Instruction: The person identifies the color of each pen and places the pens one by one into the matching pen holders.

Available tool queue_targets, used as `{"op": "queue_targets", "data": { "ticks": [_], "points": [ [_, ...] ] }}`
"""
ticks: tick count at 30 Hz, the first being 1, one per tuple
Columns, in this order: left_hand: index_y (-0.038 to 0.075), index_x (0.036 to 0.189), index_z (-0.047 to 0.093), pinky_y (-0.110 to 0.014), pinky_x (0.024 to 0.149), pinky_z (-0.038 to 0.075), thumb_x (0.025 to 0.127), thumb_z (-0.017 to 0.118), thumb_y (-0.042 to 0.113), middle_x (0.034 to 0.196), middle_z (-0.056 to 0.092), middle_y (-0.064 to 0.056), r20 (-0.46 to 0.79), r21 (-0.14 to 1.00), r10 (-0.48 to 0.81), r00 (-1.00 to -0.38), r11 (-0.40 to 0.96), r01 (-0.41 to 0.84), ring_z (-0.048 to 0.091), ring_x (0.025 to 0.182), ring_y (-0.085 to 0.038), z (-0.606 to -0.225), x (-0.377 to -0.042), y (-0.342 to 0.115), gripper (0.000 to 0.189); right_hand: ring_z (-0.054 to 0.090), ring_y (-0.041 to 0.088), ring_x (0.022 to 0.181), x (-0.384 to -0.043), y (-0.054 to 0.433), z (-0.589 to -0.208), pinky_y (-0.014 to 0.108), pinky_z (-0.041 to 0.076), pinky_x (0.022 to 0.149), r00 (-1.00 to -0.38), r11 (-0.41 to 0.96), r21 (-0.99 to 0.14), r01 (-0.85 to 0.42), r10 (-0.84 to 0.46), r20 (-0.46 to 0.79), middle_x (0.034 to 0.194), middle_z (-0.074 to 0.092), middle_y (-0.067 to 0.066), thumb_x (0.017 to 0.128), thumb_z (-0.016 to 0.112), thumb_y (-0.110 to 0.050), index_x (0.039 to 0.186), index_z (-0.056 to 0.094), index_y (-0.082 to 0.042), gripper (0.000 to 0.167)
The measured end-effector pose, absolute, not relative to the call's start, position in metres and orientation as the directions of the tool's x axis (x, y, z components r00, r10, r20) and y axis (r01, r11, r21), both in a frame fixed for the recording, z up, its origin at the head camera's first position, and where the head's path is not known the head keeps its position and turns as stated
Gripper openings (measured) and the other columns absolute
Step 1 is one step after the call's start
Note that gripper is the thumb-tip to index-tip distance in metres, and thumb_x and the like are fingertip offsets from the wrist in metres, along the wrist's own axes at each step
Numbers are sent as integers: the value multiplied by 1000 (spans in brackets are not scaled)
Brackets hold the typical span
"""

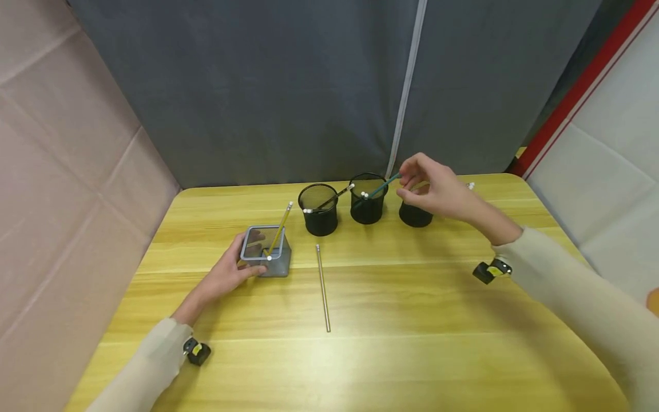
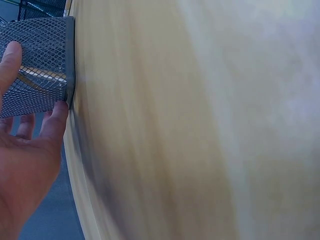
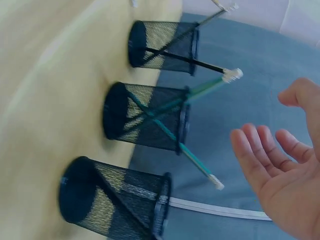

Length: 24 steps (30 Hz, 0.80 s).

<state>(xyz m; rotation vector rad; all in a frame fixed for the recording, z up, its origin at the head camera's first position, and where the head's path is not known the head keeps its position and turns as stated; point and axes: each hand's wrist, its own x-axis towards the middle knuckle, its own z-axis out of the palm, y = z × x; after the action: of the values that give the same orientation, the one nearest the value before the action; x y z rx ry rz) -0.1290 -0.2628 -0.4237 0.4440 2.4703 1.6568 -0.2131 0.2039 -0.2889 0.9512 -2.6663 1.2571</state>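
Note:
My left hand (image 1: 226,274) grips a square grey mesh pencil holder (image 1: 280,266), thumb on the near side and fingers behind. In the left wrist view the fingertips meet the holder's (image 2: 42,42) edge. Inside it leans a yellow pencil (image 1: 282,224), with another white eraser tip low at the rim. Above the round black mesh cups, my right hand (image 1: 437,189) has its thumb and fingers apart, holding nothing. Nearest it are the middle cup (image 1: 366,214), with two green pencils (image 3: 202,91) leaning opposite ways, and the right cup (image 1: 416,217), partly hidden by the hand.
The left black cup (image 1: 321,223) has dark pencils (image 3: 202,63) leaning in it. A gold-coloured pencil (image 1: 323,289) lies on the wooden table (image 1: 401,355) in front of the cups. Behind the table hangs a grey curtain (image 1: 247,103); pale panels stand at both sides.

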Motion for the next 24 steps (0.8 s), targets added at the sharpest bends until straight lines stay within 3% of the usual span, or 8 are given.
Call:
{"op": "queue_targets", "data": {
  "ticks": [7,16,24],
  "points": [
    [8,155,28,-62,106,38,91,77,5,153,39,-18,50,919,312,-949,358,166,35,142,-40,-424,-129,-263,81,65,18,82,-205,203,-316,29,58,70,-767,453,-691,-563,-599,231,94,64,6,95,71,-6,108,59,-2,18],
    [9,156,27,-61,106,38,92,76,4,153,39,-19,42,921,312,-949,355,158,35,142,-41,-423,-130,-262,81,64,14,75,-200,188,-353,30,56,67,-728,459,-653,-602,-652,212,86,66,-1,93,72,-6,97,63,-6,10],
    [8,156,26,-61,107,38,92,75,3,154,38,-20,47,924,316,-948,348,162,35,141,-41,-424,-131,-261,80,63,13,74,-196,170,-377,29,56,68,-762,474,-693,-543,-626,169,83,65,-1,91,74,-8,95,64,-6,11]
  ]
}}
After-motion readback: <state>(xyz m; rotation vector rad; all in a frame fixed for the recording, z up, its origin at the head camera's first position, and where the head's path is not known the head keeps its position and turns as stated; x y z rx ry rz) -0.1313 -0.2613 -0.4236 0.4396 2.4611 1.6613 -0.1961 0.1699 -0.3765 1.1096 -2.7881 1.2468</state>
